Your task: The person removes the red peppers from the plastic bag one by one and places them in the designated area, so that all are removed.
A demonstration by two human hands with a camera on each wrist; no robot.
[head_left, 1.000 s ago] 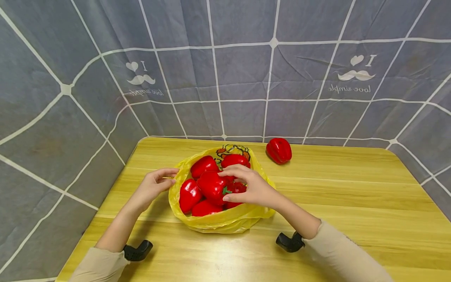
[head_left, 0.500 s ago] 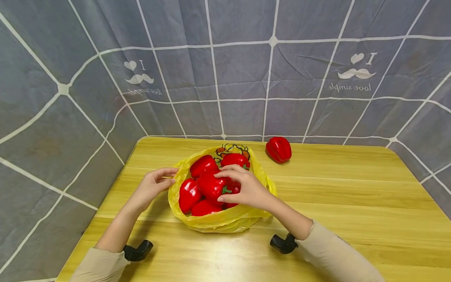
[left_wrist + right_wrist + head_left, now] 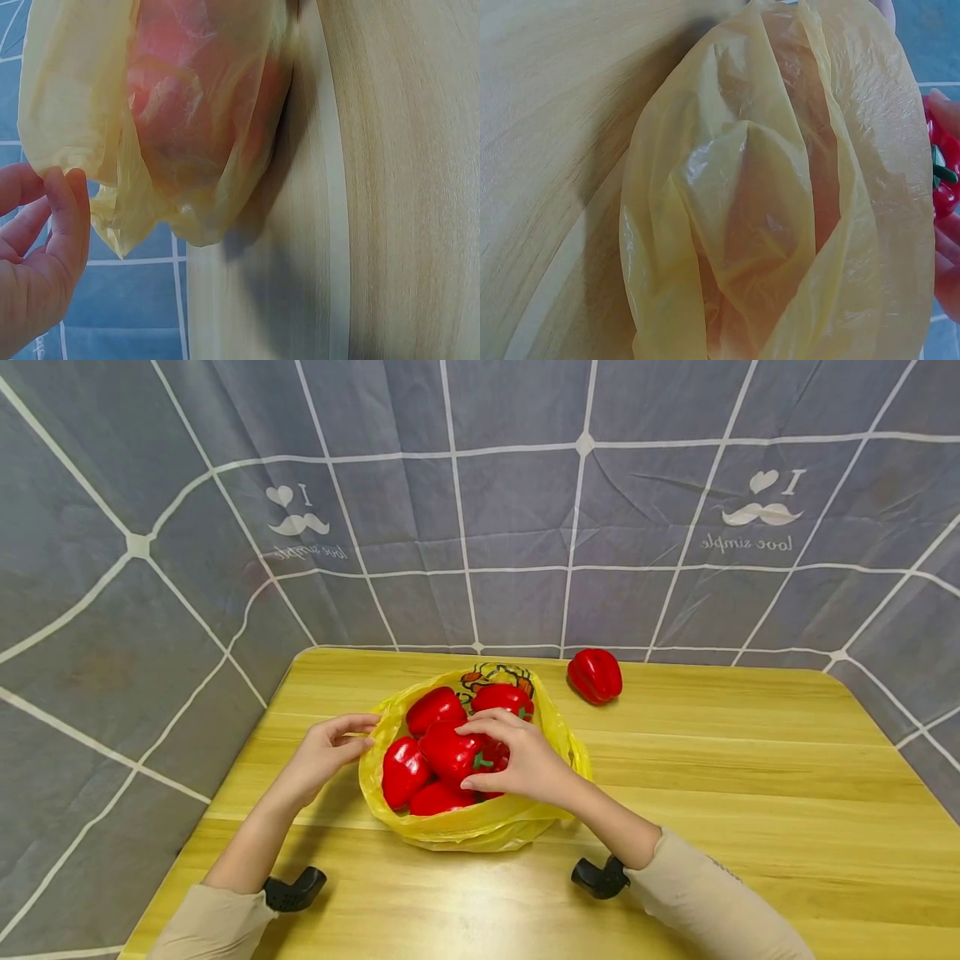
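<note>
A yellow plastic bag stands with its mouth spread on the table and holds several red bell peppers. At its left rim, my left hand pinches the plastic; the left wrist view shows thumb and fingertips meeting at the bag's edge. Inside the mouth, my right hand holds the topmost bell pepper, fingers on its far side and thumb on its near side. The pepper's green stem faces the palm. In the right wrist view the bag hides most of that hand, with part of the pepper showing.
Another red bell pepper lies alone near the table's back edge, right of the bag. The wooden table ends at a grey curtain with white lines, behind and at the sides.
My right hand has shifted slightly left and closed around the topmost bell pepper. My left hand stays on the bag's rim. The lone pepper has not moved.
</note>
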